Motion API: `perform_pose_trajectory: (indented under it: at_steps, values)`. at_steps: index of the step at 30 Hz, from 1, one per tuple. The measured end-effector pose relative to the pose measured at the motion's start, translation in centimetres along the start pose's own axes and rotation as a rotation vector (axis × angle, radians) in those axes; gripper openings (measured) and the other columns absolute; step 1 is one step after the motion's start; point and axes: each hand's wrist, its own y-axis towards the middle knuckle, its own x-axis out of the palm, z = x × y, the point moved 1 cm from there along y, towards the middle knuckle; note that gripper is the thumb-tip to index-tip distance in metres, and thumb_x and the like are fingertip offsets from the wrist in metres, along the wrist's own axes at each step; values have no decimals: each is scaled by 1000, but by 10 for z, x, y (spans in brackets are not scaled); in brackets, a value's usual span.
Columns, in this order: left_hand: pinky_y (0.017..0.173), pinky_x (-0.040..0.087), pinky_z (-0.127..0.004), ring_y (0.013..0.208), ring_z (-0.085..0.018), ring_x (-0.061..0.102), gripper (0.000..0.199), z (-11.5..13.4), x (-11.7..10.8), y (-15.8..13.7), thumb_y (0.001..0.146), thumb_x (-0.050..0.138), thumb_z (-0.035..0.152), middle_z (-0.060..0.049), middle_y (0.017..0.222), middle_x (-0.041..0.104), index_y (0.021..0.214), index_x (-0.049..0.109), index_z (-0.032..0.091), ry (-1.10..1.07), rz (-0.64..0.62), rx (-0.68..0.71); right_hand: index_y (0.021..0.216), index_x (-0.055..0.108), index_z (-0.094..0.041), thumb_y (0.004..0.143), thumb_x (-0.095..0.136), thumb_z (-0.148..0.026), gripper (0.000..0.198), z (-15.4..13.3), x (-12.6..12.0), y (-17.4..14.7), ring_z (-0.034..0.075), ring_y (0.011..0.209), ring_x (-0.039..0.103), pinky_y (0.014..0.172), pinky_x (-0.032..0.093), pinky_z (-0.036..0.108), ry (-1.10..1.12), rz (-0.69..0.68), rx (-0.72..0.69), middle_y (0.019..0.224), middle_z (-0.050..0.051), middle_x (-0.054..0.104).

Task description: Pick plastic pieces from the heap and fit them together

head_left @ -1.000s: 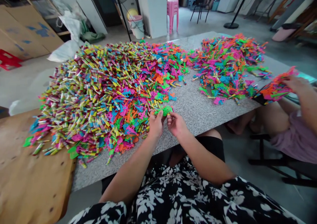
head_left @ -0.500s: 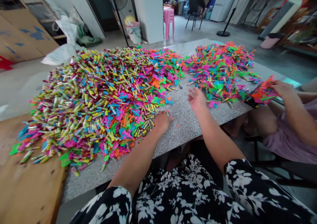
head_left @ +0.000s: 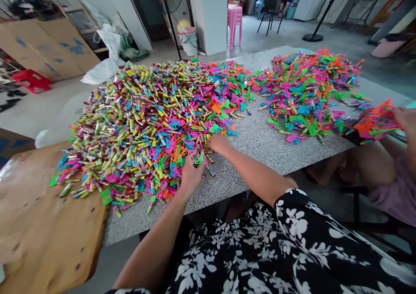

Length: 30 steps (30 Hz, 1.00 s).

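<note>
A large heap of small tubes in yellow, blue and dark red wrapping [head_left: 130,116] covers the left of the speckled table [head_left: 250,149]. Flat bright plastic pieces [head_left: 177,151] in pink, orange, green and blue are mixed into its near right side. My left hand [head_left: 191,175] is at the heap's near edge, thumb and fingers curled round a small green plastic piece [head_left: 199,159]. Just beyond it, my right hand [head_left: 218,142] reaches into the heap's right edge, touching tubes there; its fingertips are hidden.
A second pile of bright plastic pieces [head_left: 312,95] lies on the right of the table. Beyond it, another person's hand [head_left: 407,118] holds a bunch of plastic pieces [head_left: 378,121]. A wooden board [head_left: 55,216] adjoins the table at left. Pink stools [head_left: 234,23] stand behind.
My right hand has moved left from beside the right pile to the left heap. My left hand has shifted nearer along the heap's edge. The view has turned left.
</note>
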Motion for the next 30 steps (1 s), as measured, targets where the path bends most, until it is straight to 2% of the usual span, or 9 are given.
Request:
perform_pose_trajectory:
  at_steps: [4, 7, 10, 12, 14, 17, 20, 25, 30]
  values:
    - [66, 54, -29, 75, -20, 71, 37, 4, -20, 13, 71, 90, 30, -4, 86, 75, 103, 73, 22, -257, -26, -187, 140, 62, -8, 104, 56, -28, 42, -1, 4, -19, 36, 121, 70, 97, 53, 39, -137, 43, -34, 135, 28, 69]
    - [54, 49, -25, 63, -17, 69, 35, 12, -20, 18, 70, 90, 34, -2, 75, 72, 96, 71, 20, -475, -109, -308, 135, 66, -11, 105, 53, -26, 36, 6, 1, -32, 34, 119, 70, 97, 52, 39, -145, 24, -60, 129, 25, 73]
    - [50, 48, -22, 60, -15, 70, 40, 21, -14, 21, 66, 92, 31, 0, 77, 72, 97, 69, 20, -599, -122, -338, 129, 69, -15, 106, 53, -26, 31, 15, -4, -44, 32, 119, 69, 98, 50, 37, -80, 72, -70, 124, 20, 75]
    - [49, 48, -22, 58, -14, 69, 41, 25, -9, 22, 65, 92, 30, 0, 79, 74, 99, 69, 19, -641, -129, -339, 124, 71, -17, 104, 56, -26, 26, 19, -7, -53, 29, 114, 69, 97, 50, 36, 51, 144, -109, 120, 16, 76]
    - [50, 49, -22, 58, -14, 69, 41, 28, -4, 24, 67, 90, 30, -2, 83, 76, 99, 69, 18, -653, -138, -323, 115, 73, -18, 100, 62, -27, 20, 20, -8, -64, 24, 100, 70, 89, 52, 33, 288, 179, -173, 108, 10, 77]
    - [52, 49, -22, 61, -14, 69, 40, 31, 0, 26, 70, 90, 31, -4, 87, 78, 101, 69, 18, -654, -127, -290, 103, 72, -22, 92, 69, -36, 18, 17, -6, -80, 17, 70, 63, 67, 53, 27, 780, 60, -253, 80, -1, 71]
    - [53, 49, -23, 66, -15, 71, 42, 32, 2, 26, 70, 92, 35, -3, 86, 77, 100, 69, 19, -652, -132, -267, 97, 71, -23, 85, 74, -44, 24, 15, -2, -92, 14, 53, 55, 55, 51, 25, 1141, -66, -224, 63, -6, 62]
    - [56, 51, -25, 70, -18, 73, 41, 35, 3, 24, 71, 92, 41, -3, 85, 76, 96, 67, 19, -638, -124, -228, 88, 67, -23, 80, 79, -47, 28, 18, 8, -101, 11, 51, 52, 52, 51, 24, 1341, -56, -143, 59, -8, 58]
    - [59, 53, -27, 76, -21, 76, 43, 39, 7, 20, 73, 91, 45, -6, 96, 80, 100, 69, 20, -636, -137, -199, 85, 64, -24, 78, 81, -46, 30, 16, 18, -108, 10, 49, 52, 49, 50, 23, 1467, -63, -131, 63, -7, 61]
